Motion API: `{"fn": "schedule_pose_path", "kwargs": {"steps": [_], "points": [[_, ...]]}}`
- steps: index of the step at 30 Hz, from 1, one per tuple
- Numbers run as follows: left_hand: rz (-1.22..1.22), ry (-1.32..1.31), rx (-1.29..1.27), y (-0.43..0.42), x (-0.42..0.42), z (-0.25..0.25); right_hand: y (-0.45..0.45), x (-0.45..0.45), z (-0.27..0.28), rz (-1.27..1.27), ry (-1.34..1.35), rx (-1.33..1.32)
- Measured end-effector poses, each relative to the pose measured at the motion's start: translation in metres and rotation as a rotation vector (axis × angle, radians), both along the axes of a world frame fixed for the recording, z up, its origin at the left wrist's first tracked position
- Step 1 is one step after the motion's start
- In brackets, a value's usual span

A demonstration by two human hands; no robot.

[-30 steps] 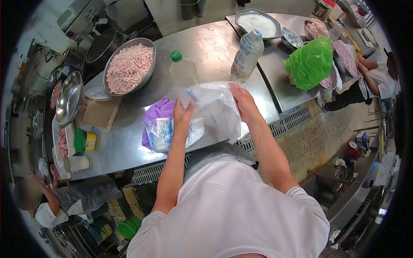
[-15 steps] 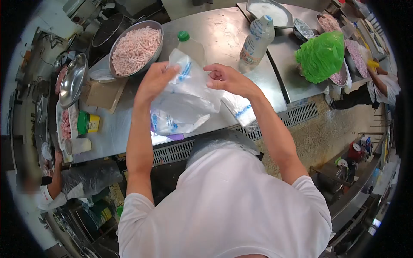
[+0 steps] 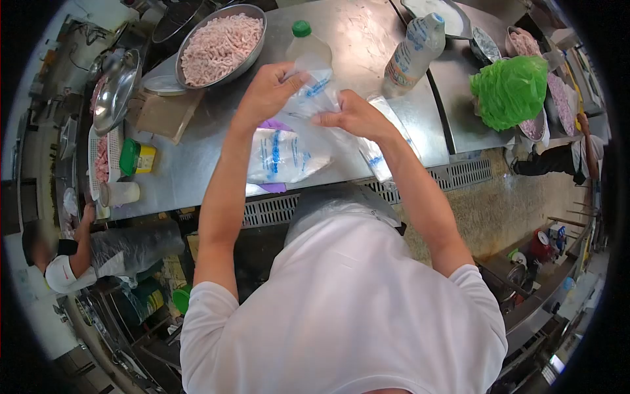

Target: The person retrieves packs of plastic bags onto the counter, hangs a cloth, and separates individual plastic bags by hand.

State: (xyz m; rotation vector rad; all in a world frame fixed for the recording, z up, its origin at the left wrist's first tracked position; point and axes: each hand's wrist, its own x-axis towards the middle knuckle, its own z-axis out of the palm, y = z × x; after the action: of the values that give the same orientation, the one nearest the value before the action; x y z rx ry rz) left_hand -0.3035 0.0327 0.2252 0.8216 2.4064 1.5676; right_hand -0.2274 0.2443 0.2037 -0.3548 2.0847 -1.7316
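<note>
A clear plastic bag with blue print is stretched between my hands above the steel table. My left hand pinches one side of it between thumb and fingers. On the other side, my right hand has its fingers closed on the bag. Below my hands lies a stack of printed plastic bags with purple showing at its edges. To the right, partly behind my right forearm, is another flat plastic packet. Just beyond my left hand stands a green-capped bottle.
A large bowl of ground meat is at the back left. A labelled plastic bottle stands right of my hands, and a green bag sits further right. A yellow-green tub is on the left. Co-workers are at both sides.
My right hand has closed on the bag, where its fingers were loosely curled beside it. The bag is now drawn up off the stack, baring the printed bags beneath. The view has shifted slightly.
</note>
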Motion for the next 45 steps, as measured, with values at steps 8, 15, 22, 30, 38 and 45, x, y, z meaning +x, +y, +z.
{"fn": "schedule_pose_path", "kwargs": {"steps": [8, 15, 22, 30, 38, 45], "points": [[0.511, -0.004, -0.546, 0.008, 0.109, -0.107, 0.049, 0.059, -0.079, -0.654, -0.187, -0.222], [0.472, -0.312, -0.275, 0.003, 0.131, -0.15, 0.001, 0.092, -0.123, -0.399, -0.006, -0.12], [0.524, -0.379, 0.214, 0.017, 0.143, -0.116, -0.023, 0.078, -0.119, 0.013, 0.086, -0.019], [0.271, -0.435, -0.005, 0.042, 0.186, -0.068, -0.018, 0.105, -0.12, -0.371, -0.905, -0.743], [0.215, -0.358, 0.042, 0.098, 0.236, -0.054, -0.005, 0.184, -0.094, -0.612, -0.736, -0.987], [-0.075, -0.243, -0.062, 0.147, 0.284, -0.055, 0.051, 0.258, -0.095, -0.664, -0.704, -0.485]]}}
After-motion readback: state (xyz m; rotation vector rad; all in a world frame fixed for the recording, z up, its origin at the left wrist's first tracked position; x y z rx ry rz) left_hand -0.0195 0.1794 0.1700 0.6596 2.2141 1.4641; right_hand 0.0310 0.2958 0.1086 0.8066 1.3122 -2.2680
